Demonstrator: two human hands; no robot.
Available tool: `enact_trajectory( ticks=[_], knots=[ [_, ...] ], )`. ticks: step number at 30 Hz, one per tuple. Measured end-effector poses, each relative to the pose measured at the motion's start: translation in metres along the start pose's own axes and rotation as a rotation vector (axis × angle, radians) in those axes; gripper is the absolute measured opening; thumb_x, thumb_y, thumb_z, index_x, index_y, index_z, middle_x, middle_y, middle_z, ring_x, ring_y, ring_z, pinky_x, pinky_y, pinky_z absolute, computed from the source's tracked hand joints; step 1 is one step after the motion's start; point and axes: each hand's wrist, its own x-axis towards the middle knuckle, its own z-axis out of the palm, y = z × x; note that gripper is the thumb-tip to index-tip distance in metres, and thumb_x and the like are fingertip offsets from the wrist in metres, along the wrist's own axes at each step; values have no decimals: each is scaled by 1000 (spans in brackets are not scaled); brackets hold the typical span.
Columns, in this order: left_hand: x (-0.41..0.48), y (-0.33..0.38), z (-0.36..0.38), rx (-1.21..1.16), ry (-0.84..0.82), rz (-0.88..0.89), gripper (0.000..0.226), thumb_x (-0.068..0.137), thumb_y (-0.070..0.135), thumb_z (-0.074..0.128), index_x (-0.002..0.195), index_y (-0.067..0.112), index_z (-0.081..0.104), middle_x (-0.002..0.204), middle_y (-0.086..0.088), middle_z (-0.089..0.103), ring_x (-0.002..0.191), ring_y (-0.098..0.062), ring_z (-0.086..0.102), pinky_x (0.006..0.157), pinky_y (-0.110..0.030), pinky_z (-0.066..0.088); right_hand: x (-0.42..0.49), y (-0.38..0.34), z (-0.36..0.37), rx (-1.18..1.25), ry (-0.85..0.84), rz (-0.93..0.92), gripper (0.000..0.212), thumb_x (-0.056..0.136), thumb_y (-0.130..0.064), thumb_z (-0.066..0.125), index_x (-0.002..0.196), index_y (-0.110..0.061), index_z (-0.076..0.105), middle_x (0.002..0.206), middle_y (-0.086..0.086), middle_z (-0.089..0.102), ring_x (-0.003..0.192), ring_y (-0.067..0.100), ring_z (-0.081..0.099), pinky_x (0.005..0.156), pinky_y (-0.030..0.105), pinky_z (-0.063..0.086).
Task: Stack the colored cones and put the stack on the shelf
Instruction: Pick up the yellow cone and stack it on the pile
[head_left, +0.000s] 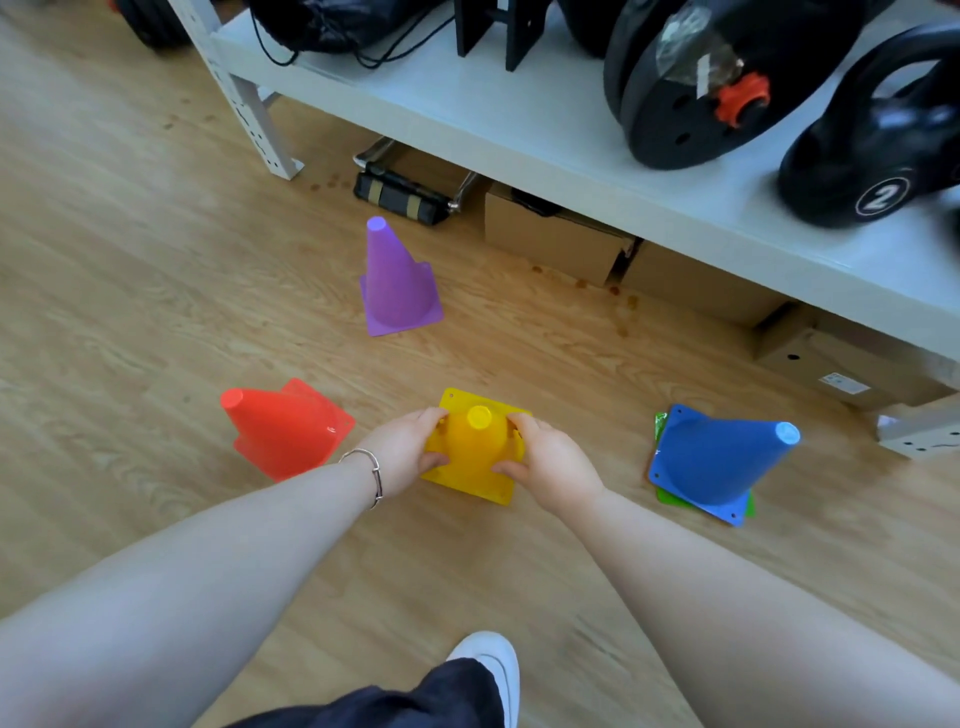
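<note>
A yellow cone (475, 447) stands on the wooden floor in the middle. My left hand (402, 457) grips its left side and my right hand (553, 465) grips its right side. An orange-red cone (285, 426) stands to the left. A purple cone (395, 280) stands farther back. At the right a blue cone (719, 460) sits on top of a green cone (670, 498), of which only base edges show. The white shelf (519, 130) runs across the top right.
On the shelf stand a black kettlebell (883, 145), dumbbell weight plates (691, 88), a black bracket (498, 26) and a black bag (332, 21). Cardboard boxes (556, 236) and a black folded item (405, 195) lie under it. My white shoe (493, 660) is at the bottom.
</note>
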Motion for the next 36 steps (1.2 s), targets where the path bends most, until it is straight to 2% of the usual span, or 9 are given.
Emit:
enact_trajectory(
  ticks=[4,8,13,23,30,36],
  knots=[
    [1,21,-17,-96,96,47,65,84,25,69,140,11,39,135,-11,55,123,-24,54,105,-33,41,-8,9,-26,78,85,-8,73,80,-40,73,141,-17,40,137,9,54,124,28,53,101,36,44],
    [5,53,-43,-153,153,96,64,81,24,72,137,14,43,129,-9,58,116,-22,59,100,-33,46,-23,16,-63,154,164,-3,74,79,-41,74,143,-20,41,140,7,53,126,24,53,104,35,44],
    [19,109,-72,-179,187,162,63,80,27,74,136,19,46,128,-6,61,113,-18,61,97,-30,49,-51,37,-119,216,274,9,70,80,-47,71,141,-32,42,140,-3,53,124,18,54,101,38,48],
    [59,226,-90,-160,172,364,61,82,31,71,137,24,44,130,-4,60,115,-17,59,97,-32,51,-112,100,-197,250,458,110,69,81,-45,72,141,-32,42,137,-2,56,121,17,56,99,39,50],
    [82,279,-50,-151,68,452,61,84,32,68,138,23,41,131,-6,59,115,-20,59,96,-38,52,-144,154,-201,224,468,227,68,80,-43,73,140,-29,44,135,-2,58,119,16,58,98,38,51],
    [102,281,-8,-122,-22,448,60,84,31,68,137,21,42,129,-8,60,115,-21,59,96,-39,52,-145,187,-169,308,450,274,66,77,-39,76,136,-31,48,132,-3,61,117,15,60,98,39,51]
  ],
)
